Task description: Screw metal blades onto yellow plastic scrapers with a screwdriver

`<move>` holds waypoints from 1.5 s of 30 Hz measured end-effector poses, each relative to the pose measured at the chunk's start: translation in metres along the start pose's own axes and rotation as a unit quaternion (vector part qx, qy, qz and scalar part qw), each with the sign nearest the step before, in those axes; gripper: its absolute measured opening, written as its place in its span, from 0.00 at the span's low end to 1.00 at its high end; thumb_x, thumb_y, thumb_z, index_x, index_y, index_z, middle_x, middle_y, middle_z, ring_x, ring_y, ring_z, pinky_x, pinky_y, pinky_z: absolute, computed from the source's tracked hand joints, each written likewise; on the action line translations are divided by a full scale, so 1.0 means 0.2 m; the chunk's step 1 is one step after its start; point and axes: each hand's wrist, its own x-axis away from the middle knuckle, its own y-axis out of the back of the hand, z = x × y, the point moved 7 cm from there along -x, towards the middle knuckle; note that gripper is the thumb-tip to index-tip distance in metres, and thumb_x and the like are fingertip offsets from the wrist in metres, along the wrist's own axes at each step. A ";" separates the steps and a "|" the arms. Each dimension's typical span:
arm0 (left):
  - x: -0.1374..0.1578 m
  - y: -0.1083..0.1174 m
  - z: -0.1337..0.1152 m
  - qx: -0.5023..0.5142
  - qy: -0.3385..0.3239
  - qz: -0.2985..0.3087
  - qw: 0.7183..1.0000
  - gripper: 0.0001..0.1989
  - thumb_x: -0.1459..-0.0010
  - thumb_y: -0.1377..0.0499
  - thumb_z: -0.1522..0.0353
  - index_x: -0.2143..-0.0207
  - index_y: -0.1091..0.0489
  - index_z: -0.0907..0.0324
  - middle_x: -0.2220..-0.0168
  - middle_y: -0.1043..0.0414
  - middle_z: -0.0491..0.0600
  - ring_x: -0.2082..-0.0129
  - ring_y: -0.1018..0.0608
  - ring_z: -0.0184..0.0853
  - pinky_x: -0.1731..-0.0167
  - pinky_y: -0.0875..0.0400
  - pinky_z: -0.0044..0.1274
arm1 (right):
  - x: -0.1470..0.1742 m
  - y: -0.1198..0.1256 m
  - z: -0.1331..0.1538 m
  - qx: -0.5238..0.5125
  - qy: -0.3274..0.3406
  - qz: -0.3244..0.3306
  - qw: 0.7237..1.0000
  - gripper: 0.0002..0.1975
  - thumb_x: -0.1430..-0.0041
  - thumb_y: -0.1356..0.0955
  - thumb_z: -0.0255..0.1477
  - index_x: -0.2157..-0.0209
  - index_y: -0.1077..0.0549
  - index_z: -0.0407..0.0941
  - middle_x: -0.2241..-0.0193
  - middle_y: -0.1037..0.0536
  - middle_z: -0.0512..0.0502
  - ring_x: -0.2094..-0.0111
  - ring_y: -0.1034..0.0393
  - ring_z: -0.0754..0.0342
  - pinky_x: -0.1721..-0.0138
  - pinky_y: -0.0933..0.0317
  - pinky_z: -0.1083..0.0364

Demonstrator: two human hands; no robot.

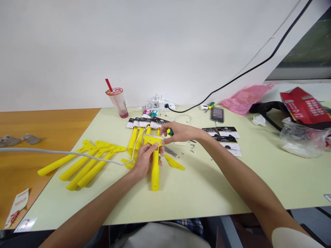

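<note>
My left hand (144, 159) is closed around the neck of a yellow scraper (155, 172), its handle pointing down toward me. A pale metal strip runs along the top of the scraper's wide head. My right hand (174, 132) is closed at the head's right end, fingertips touching or very near it. Out of that hand sticks the green-and-yellow handle of what looks like a screwdriver (170, 131); its shaft is hidden. Just right of my left hand lie a loose yellow blade-shaped cover (174, 162) and a grey metal blade (170, 151).
Several yellow scraper handles (90, 168) lie at the left, crossed by a white cable (64, 152). Carded scrapers (133, 137) lie behind my hands. Small screws (192, 148), black-and-white cards (227, 139), a phone (217, 114), a drink cup (118, 103) and plastic bags (245, 100) are around.
</note>
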 end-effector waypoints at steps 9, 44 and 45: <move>0.00 0.02 0.00 -0.001 -0.006 0.002 1.000 0.23 0.46 0.23 0.53 0.66 0.23 0.63 0.57 0.17 0.60 0.70 0.20 0.36 0.82 0.24 0.24 | 0.02 0.00 0.04 -0.038 0.044 0.048 0.997 0.18 0.30 0.30 0.44 0.55 0.16 0.45 0.57 0.14 0.45 0.58 0.26 0.50 0.56 0.37 0.53; 0.15 -0.07 -0.21 -0.466 -0.442 0.009 0.766 0.31 0.23 0.43 0.70 0.23 0.37 0.40 0.21 0.44 0.59 0.56 0.17 0.35 0.60 0.15 0.30 | 0.12 0.16 0.19 -0.036 -0.056 -0.096 0.993 0.12 0.35 0.27 0.38 0.61 0.17 0.43 0.70 0.19 0.48 0.80 0.31 0.59 0.80 0.40 0.58; 0.15 -0.07 -0.22 -0.473 -0.452 0.013 0.756 0.31 0.23 0.44 0.72 0.23 0.38 0.39 0.20 0.46 0.60 0.59 0.18 0.33 0.60 0.15 0.30 | 0.12 0.15 0.20 -0.036 -0.052 -0.096 0.993 0.12 0.35 0.27 0.37 0.61 0.17 0.43 0.70 0.19 0.48 0.81 0.30 0.59 0.80 0.40 0.58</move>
